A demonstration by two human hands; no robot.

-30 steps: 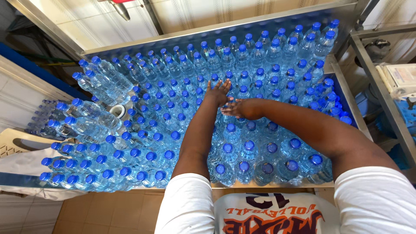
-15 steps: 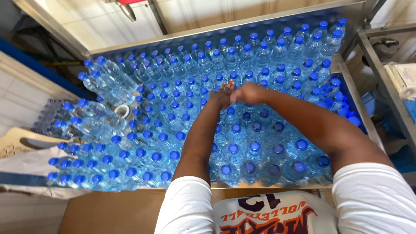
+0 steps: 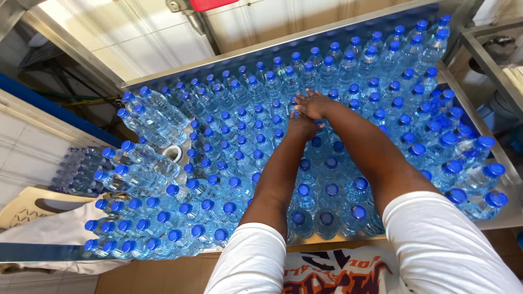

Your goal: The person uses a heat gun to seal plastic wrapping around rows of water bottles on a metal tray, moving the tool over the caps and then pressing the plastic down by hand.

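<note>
Steel-rimmed table (image 3: 493, 141) packed with upright clear water bottles (image 3: 348, 163), blue caps. Left hand (image 3: 301, 126) and right hand (image 3: 314, 104) overlap mid-table, far from body, palms down on caps; right fingers spread flat, left grip cannot tell. Bottles lying sideways (image 3: 144, 169) heaped at left edge. White tiled wall (image 3: 131, 32) far side; metal shelf (image 3: 490, 60) right.

I see short white sleeves on both of my arms, ending above the elbows, with the forearms bare down to the left hand (image 3: 301, 126) and right hand (image 3: 312, 104). My shirt front, near the bottom edge, carries an orange, navy and white print.
</note>
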